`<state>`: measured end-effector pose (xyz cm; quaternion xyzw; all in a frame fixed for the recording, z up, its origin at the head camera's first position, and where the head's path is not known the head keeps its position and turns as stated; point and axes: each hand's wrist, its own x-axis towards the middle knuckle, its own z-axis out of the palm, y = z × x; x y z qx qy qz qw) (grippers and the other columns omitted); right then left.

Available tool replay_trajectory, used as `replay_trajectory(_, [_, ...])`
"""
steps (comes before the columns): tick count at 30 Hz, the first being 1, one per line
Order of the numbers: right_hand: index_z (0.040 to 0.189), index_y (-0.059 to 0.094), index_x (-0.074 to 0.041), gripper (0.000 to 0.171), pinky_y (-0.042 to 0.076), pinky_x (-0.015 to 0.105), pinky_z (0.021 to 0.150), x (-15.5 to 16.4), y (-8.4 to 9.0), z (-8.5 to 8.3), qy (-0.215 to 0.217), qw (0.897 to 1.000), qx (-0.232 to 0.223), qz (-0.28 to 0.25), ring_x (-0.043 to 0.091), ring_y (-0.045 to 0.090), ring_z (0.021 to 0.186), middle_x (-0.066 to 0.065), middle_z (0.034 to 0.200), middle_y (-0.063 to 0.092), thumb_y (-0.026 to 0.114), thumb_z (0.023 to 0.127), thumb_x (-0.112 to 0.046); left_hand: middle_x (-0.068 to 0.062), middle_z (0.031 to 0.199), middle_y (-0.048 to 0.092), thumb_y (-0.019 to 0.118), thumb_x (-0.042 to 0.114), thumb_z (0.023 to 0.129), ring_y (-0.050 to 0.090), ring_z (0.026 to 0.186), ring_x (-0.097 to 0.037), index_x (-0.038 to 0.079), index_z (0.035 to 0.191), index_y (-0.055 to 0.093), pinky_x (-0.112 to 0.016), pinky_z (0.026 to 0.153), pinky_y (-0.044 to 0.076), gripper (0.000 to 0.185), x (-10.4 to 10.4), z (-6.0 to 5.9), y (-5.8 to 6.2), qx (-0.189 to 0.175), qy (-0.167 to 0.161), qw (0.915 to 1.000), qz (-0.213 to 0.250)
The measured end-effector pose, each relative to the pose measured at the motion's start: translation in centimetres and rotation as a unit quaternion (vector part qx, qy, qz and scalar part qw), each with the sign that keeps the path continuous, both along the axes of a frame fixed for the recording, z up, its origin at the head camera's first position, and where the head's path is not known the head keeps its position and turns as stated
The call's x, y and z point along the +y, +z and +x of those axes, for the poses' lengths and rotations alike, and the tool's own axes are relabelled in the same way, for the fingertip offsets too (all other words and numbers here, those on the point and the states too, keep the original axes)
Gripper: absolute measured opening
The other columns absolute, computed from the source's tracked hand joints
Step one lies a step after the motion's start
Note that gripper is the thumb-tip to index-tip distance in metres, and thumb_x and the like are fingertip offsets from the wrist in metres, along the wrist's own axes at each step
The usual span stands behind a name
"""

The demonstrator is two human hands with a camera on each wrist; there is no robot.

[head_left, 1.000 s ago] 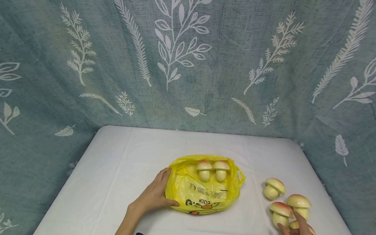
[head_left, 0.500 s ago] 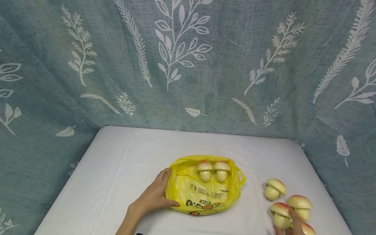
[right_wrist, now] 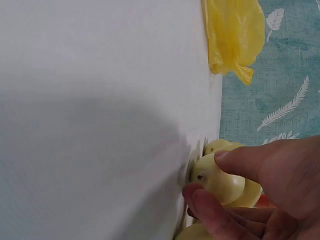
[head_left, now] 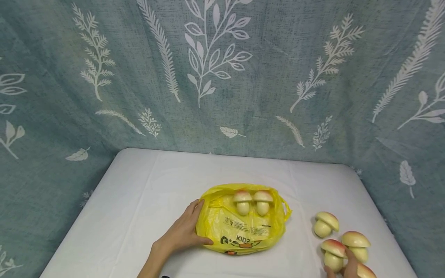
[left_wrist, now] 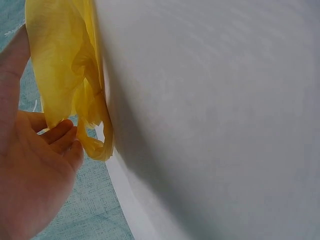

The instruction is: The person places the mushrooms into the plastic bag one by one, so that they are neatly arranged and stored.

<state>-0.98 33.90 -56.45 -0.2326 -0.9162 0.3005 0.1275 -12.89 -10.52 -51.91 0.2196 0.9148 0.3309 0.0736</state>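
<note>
While the left hand (head_left: 182, 233) rests with loosely spread fingers against the left side of a yellow plastic bag (head_left: 243, 227), its thumb lying along the bag's near left corner, the right hand (head_left: 347, 268) closes its grip on a toy mushroom (head_left: 332, 255) at the near right corner of the white surface (head_left: 139, 200). The right wrist view shows the thumb (right_wrist: 250, 162) above and the fingertips (right_wrist: 210, 212) below pinching the pale stem of that mushroom (right_wrist: 220, 182), which lies against the surface. From the left wrist view, the left hand (left_wrist: 35, 175) has its fingers slightly bent beside a crumpled fold of the bag (left_wrist: 70, 80), touching the plastic without gripping it. The bag lies flat near the middle of the front edge, its mouth turned toward the far edge, and two mushrooms (head_left: 252, 202) with red-tinged caps sit side by side in that opening. Two more mushrooms stand loose near the right edge: one (head_left: 325, 224) tilted on its own further back, another (head_left: 356, 245) just beside the one being held. Part of a further cap (head_left: 366, 271) shows at the frame's bottom edge, next to the right hand. A teal curtain (head_left: 222, 77) printed with white leaves hangs behind the surface.
</note>
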Motion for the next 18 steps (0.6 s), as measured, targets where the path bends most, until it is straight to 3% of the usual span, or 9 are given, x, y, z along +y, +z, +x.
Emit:
replay_trajectory(5, [0.153, 0.018, -0.003, 0.084, 0.038, 0.027, 0.052, -0.9, 0.6, 0.1, -0.021, 0.999, -0.012, 0.034, 0.012, 0.049, 0.057, 0.016, 0.076, 0.06, 0.07, 0.087, -0.005, -0.017, 0.16, 0.02, 0.08, 0.065, 0.069, 0.025, 0.144, -0.033, 0.005, 0.159, 0.015, -0.05, 0.11, 0.035, 0.126, 0.0, 0.0, 0.0, 0.002, -0.001, 1.0, -0.002])
replay_trajectory(13, [0.15, 0.023, 0.0, 0.079, 0.038, 0.027, 0.05, -2.1, 2.7, 0.4, -0.026, 1.0, -0.004, 0.012, 0.024, 0.055, 0.062, 0.022, 0.08, 0.06, 0.069, 0.086, -0.003, -0.018, 0.16, 0.02, 0.082, 0.062, 0.07, 0.026, 0.144, -0.034, 0.005, 0.159, 0.016, -0.051, 0.109, 0.035, 0.125, -0.1, 0.0, 0.1, 0.003, 0.0, 1.0, 0.0])
replay_trajectory(18, [0.15, 0.024, -0.001, 0.078, 0.038, 0.028, 0.048, -2.0, 2.6, 0.4, -0.031, 0.999, -0.007, 0.007, 0.025, 0.055, 0.062, 0.023, 0.08, 0.059, 0.069, 0.086, -0.004, -0.018, 0.16, 0.02, 0.082, 0.062, 0.07, 0.025, 0.144, -0.033, 0.005, 0.159, 0.015, -0.051, 0.11, 0.035, 0.125, -0.1, 0.1, 0.1, 0.002, -0.001, 1.0, 0.0])
